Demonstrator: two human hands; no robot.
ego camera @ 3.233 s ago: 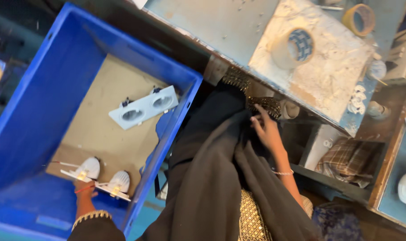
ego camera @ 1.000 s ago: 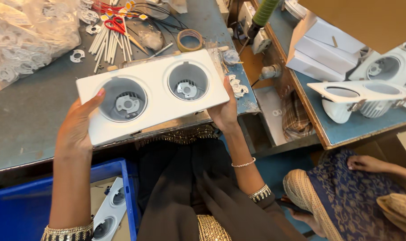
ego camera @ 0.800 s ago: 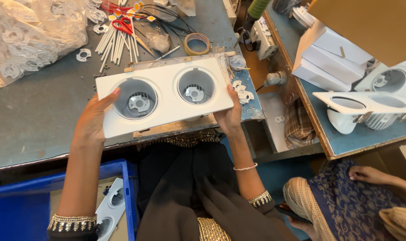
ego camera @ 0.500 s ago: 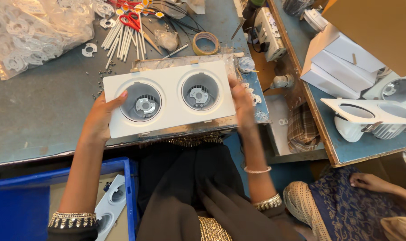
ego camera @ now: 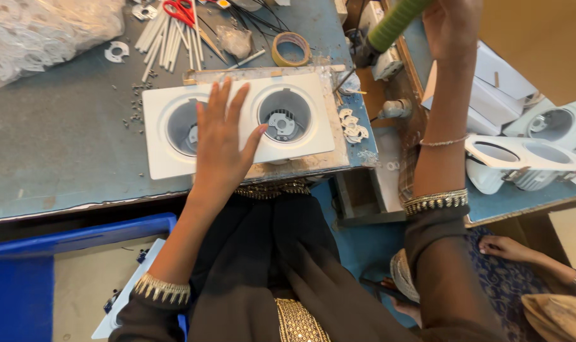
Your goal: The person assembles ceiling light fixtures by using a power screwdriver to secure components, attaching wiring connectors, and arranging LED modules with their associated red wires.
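A crumpled clear plastic bag (ego camera: 44, 31) full of small white ring-shaped parts lies at the far left of the grey tabletop (ego camera: 60, 158). A smaller clear plastic pouch (ego camera: 236, 42) lies near the tape roll. White cardboard boxes (ego camera: 500, 88) are stacked on the right-hand bench, under a plain brown cardboard carton (ego camera: 535, 44). No labels, signs or screens show.

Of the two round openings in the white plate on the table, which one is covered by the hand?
The left opening: the left hand lies flat over its right part. The right opening of the white plate is fully uncovered, its inner metal part visible.
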